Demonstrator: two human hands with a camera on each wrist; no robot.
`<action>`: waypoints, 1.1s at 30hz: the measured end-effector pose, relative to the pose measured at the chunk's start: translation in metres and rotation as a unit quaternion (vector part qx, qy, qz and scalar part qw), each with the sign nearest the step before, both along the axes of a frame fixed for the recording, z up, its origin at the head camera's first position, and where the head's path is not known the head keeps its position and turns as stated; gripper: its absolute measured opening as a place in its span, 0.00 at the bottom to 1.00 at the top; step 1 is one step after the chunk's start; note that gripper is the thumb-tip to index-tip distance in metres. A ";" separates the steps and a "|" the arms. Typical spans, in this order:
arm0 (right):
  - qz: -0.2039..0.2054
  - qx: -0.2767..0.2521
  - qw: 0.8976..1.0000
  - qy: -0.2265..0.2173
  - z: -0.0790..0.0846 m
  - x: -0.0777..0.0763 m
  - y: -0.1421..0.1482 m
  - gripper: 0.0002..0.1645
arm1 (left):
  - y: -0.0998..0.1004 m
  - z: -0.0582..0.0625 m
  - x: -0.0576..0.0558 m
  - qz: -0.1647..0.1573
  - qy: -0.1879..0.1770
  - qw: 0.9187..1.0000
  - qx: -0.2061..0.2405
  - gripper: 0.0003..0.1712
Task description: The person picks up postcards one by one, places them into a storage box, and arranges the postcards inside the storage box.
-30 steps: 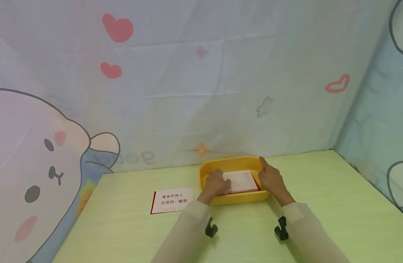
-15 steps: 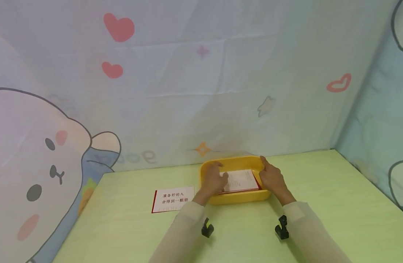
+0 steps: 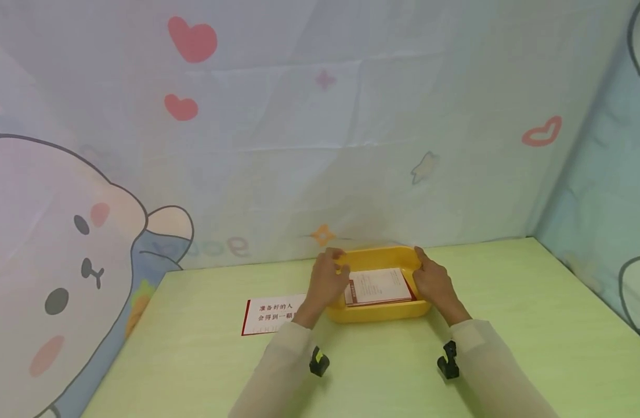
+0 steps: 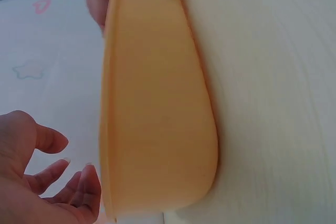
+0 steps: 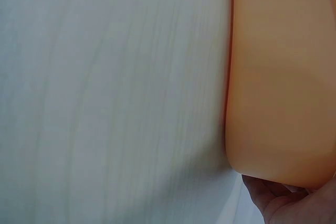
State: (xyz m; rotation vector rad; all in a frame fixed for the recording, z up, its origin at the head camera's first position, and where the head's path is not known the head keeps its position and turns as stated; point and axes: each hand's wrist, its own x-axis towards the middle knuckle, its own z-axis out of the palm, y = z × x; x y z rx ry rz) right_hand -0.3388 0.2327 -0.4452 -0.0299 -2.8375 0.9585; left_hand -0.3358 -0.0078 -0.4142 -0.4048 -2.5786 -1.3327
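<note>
A yellow plastic basket stands towards the back of the table, holding a small pile of white printed cards with red edges. My right hand grips its right end, as the right wrist view also shows, where the hand wraps the end wall. Over the basket's left end is my left hand. In the left wrist view this hand has loosely bent fingers with nothing between them, right by the rim. Left of the basket lies a white card with a red edge, partly covered by the left hand and wrist.
The pale green table meets a printed cloth backdrop just behind the basket. A second cloth wall bounds the right side. Black clips sit at both wrists.
My left hand has come off the cards in the basket and moved left and back to its left rim. My right hand stays on the right end.
</note>
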 end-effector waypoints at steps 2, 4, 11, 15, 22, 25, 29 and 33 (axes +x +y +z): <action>0.001 0.002 1.000 0.002 0.001 0.001 0.000 0.36 | -0.004 0.002 -0.001 0.006 -0.001 1.000 0.015 0.21; 0.002 0.003 1.000 0.002 0.003 0.002 0.000 0.36 | -0.008 0.004 -0.001 0.008 0.001 1.000 0.028 0.22; 0.002 0.005 1.000 -0.004 0.004 0.004 0.002 0.36 | -0.025 0.005 0.000 0.034 0.007 0.998 0.061 0.24; 0.001 0.003 1.000 0.001 0.002 0.002 0.005 0.36 | -0.031 0.001 -0.001 0.060 0.003 0.995 0.084 0.23; 0.002 0.000 1.000 -0.003 -0.001 0.001 0.006 0.36 | -0.043 -0.003 0.006 0.066 -0.007 0.994 0.091 0.22; 0.001 0.001 1.000 -0.006 0.000 0.001 0.007 0.36 | -0.050 -0.007 0.006 0.069 -0.002 0.994 0.082 0.22; -0.001 0.000 1.000 -0.007 0.000 0.000 0.007 0.37 | -0.060 -0.011 0.006 0.082 0.002 0.995 0.064 0.21; -0.004 -0.006 1.000 -0.012 0.001 0.000 0.007 0.37 | -0.071 -0.014 0.007 0.095 -0.004 0.994 0.061 0.22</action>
